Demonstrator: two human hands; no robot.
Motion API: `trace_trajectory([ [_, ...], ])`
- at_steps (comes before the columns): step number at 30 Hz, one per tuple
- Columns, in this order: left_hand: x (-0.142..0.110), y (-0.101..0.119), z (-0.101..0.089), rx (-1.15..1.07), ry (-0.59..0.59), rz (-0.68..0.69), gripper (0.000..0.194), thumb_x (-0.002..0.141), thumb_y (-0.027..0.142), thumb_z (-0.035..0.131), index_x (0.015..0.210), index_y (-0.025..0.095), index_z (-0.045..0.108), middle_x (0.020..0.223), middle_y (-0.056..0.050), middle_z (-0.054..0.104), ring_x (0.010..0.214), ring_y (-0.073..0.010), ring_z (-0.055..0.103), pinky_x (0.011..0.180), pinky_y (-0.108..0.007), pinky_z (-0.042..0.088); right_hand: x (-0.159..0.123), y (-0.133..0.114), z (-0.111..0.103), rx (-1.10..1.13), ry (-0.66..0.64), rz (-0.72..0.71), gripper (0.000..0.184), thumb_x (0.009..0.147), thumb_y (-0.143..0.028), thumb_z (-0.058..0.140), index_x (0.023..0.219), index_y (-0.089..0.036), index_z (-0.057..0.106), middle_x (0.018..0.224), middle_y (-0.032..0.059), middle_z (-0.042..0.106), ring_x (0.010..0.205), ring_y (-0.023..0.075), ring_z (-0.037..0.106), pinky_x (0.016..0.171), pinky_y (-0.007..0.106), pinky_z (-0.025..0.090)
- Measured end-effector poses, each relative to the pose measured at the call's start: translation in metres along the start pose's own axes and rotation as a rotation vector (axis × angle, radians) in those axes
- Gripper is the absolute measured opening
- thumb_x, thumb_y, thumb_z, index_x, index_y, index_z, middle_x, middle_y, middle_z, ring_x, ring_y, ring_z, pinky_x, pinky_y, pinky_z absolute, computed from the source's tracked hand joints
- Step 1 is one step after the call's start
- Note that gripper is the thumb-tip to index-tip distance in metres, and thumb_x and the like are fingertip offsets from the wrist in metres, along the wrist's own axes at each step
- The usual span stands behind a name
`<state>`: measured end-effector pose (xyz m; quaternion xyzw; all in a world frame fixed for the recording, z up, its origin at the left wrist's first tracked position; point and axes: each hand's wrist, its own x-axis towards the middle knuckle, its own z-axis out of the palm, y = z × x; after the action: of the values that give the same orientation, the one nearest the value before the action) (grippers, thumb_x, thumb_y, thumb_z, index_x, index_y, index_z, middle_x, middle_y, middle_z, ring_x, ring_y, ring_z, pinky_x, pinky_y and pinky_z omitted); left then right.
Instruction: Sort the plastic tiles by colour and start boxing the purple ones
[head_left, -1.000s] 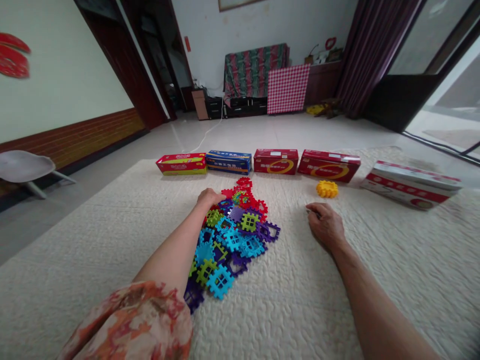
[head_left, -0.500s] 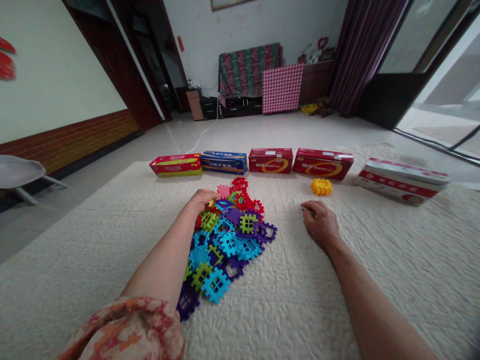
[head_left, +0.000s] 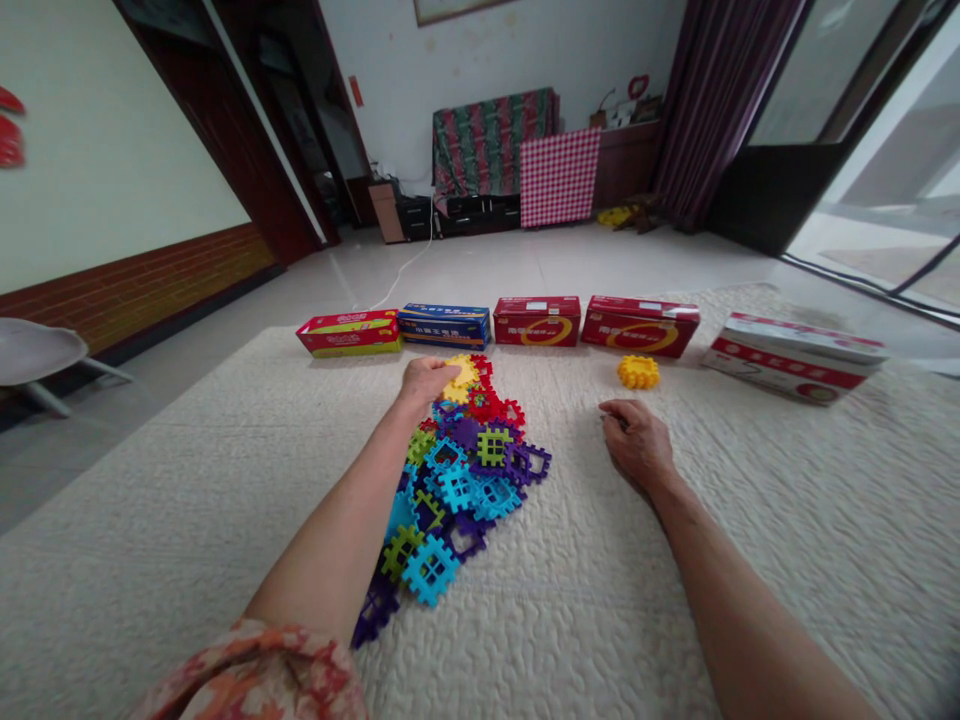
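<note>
My left hand (head_left: 427, 382) pinches a yellow interlocking toy tile (head_left: 461, 378) with notched edges, above the far end of a heap. That heap of interlocking plastic tiles (head_left: 459, 487) is blue, purple, green and red, with some window-shaped pieces. On the mat to the right rests my right hand (head_left: 636, 438), fingers curled in; whether anything sits inside them is hidden. Just beyond it lies a stack of yellow tiles (head_left: 638, 372), apart from the hand.
Along the far side of the quilted mat (head_left: 225, 470) stand a red-and-green box (head_left: 350, 334), a blue box (head_left: 445, 327), two dark red boxes (head_left: 537, 322) (head_left: 640, 325) and a white-and-red box (head_left: 795, 358). A pale stool (head_left: 41, 345) stands at the left.
My left hand has lifted the yellow tile from the heap's left edge and moved slightly right and away from me. My right hand stays in place.
</note>
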<state>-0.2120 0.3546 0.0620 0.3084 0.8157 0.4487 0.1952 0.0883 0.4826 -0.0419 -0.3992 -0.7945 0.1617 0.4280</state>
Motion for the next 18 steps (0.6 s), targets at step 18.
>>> trace_trajectory([
  [18, -0.058, -0.057, -0.021, 0.747, -0.451, 0.804, 0.045, 0.082, 0.027, 0.059, 0.126, 0.021, 0.055, 0.133, -0.009, 0.056, 0.13, -0.0228, 0.045, 0.113, -0.038, 0.034, -0.026, -0.095, 0.01, 0.298, -0.368, -0.5, 0.032, 0.085, -0.021, 0.058, 0.116, -0.023, 0.062, 0.123, 0.01, 0.062, 0.114, 0.0245, 0.057, 0.099, 0.045, 0.046],
])
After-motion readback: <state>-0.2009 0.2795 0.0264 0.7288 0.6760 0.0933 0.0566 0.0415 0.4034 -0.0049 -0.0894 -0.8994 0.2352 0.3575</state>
